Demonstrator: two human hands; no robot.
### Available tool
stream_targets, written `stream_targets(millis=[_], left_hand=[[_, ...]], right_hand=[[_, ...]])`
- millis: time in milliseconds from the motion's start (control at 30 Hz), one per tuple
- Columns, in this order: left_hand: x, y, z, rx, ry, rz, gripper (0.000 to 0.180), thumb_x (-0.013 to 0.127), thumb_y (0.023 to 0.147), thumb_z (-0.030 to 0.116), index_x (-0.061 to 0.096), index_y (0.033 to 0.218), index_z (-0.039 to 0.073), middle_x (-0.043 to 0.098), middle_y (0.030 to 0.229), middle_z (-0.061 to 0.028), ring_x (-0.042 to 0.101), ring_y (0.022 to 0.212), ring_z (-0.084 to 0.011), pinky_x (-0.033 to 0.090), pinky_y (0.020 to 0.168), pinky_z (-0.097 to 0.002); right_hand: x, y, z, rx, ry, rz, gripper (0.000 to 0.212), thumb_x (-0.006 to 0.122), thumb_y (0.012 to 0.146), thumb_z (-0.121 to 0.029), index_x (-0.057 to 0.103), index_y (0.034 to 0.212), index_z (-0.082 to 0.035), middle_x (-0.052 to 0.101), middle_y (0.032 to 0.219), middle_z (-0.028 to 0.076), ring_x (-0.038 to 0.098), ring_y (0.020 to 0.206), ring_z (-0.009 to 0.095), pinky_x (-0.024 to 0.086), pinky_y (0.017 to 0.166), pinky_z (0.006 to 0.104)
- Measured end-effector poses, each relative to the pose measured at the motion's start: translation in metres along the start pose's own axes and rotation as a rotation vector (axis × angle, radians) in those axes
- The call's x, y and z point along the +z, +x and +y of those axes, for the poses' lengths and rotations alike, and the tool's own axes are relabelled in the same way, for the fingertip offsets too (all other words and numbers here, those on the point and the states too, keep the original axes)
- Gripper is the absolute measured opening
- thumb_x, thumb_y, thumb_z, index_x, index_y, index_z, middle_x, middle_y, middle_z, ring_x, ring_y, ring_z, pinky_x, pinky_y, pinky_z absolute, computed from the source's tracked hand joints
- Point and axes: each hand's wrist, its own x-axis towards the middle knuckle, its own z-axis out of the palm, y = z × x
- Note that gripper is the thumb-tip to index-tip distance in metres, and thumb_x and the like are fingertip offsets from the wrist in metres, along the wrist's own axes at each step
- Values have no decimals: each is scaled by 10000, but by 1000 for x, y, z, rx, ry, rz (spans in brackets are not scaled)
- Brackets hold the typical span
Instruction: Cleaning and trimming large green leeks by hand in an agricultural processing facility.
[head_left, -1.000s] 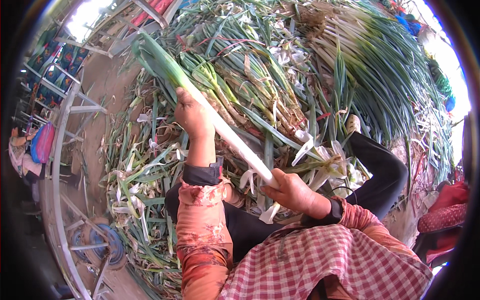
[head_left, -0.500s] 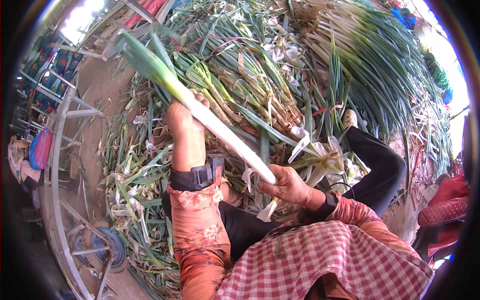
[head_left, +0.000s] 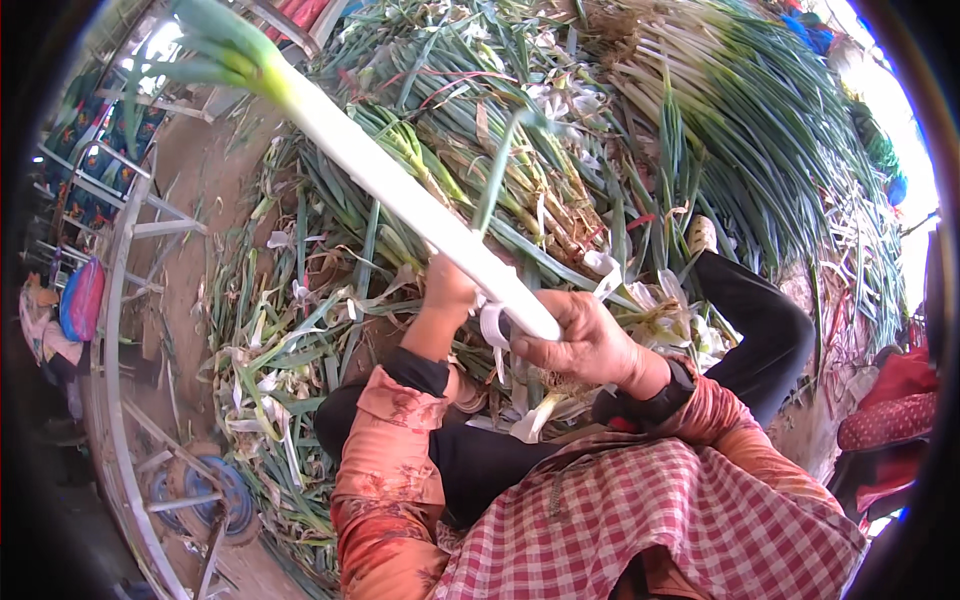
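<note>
My right hand (head_left: pixel 595 340) is closed around the lower white end of a long leek (head_left: pixel 400 200). The leek slants up to the far left, its green top (head_left: pixel 225 45) pointing away from me. A pale curled strip of peel (head_left: pixel 493 328) hangs beside its lower end. My left hand (head_left: pixel 450 285) is behind the stalk, close to the lower end, with its fingers hidden. A narrow green leaf (head_left: pixel 493 185), blurred at its tip, rises from behind the stalk near that hand; whether the hand holds it cannot be made out.
Untrimmed leeks (head_left: pixel 550 190) and loose peelings (head_left: pixel 260 400) lie before me and to the left. A big pile of leeks (head_left: pixel 740 130) is at the far right. On the left stands a metal frame (head_left: pixel 118 300) with a blue wheel (head_left: pixel 205 495). My bent leg (head_left: pixel 760 330) is at right.
My left hand has gone from the leek's upper part down toward its lower end. The leek looks whiter along its length, and a separate green leaf now stands beside it. The right hand keeps its grip.
</note>
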Motion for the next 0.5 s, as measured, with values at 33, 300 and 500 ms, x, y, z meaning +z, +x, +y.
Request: stream_targets(millis=[33, 300, 500], left_hand=[[7, 1, -10, 93, 214, -54, 206, 593, 702, 85, 521, 872, -4, 571, 720, -88, 585, 636, -181, 456, 556, -296], [15, -26, -15, 174, 399, 0, 200, 519, 742, 179, 529, 880, 35, 578, 759, -146, 578, 715, -249, 449, 637, -333], [-14, -25, 92, 255, -874, 74, 419, 434, 852, 364, 460, 1060, 1, 539, 982, -112, 538, 915, -200, 450, 769, -305]], right_hand=[[-3, 3, -4, -12, 23, 8, 223, 622, 739, -191, 551, 874, -27, 558, 710, 32, 492, 646, 79, 420, 598, 247], [-6, 0, -3, 133, 300, -18, 207, 614, 741, -164, 550, 862, -9, 513, 697, -38, 440, 623, 35, 380, 544, 203], [-2, 1, 36, 16, 72, 124, 201, 616, 728, -151, 541, 836, 1, 542, 674, 15, 454, 610, 54, 408, 555, 235]])
